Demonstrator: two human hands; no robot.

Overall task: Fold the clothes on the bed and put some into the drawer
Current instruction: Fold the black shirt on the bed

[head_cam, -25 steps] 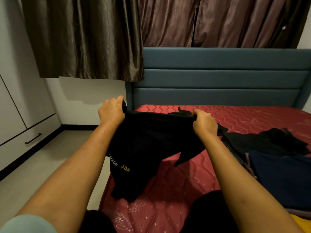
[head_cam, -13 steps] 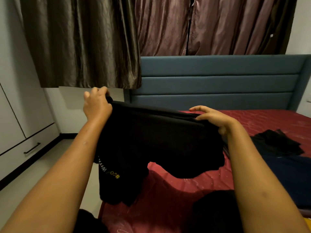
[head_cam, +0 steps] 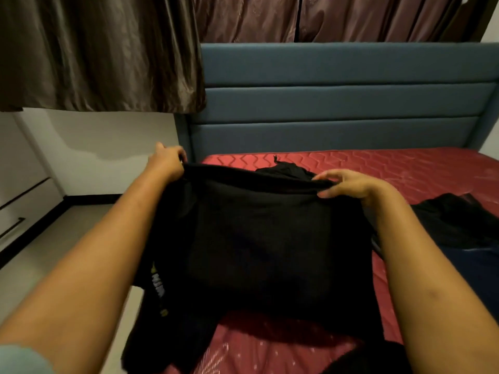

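A black shirt [head_cam: 259, 238] with yellow and white lettering near its left edge hangs spread in the air above the red mattress [head_cam: 378, 168]. My left hand [head_cam: 166, 164] grips its upper left corner. My right hand [head_cam: 348, 184] pinches the upper right edge between thumb and fingers. The shirt's lower part droops toward the bed's left edge and hides the mattress below it.
More dark clothes [head_cam: 459, 222] lie crumpled at the right on the bed, with a navy piece [head_cam: 480, 273] nearer me. The blue padded headboard [head_cam: 337, 103] stands behind. White wardrobe drawers [head_cam: 19, 222] with a dark handle are at the far left, across a strip of pale floor [head_cam: 54, 255].
The shirt has been pulled wider and flatter between my hands. My left hand has shifted right and lower, and the camera has tilted slightly down toward the bed.
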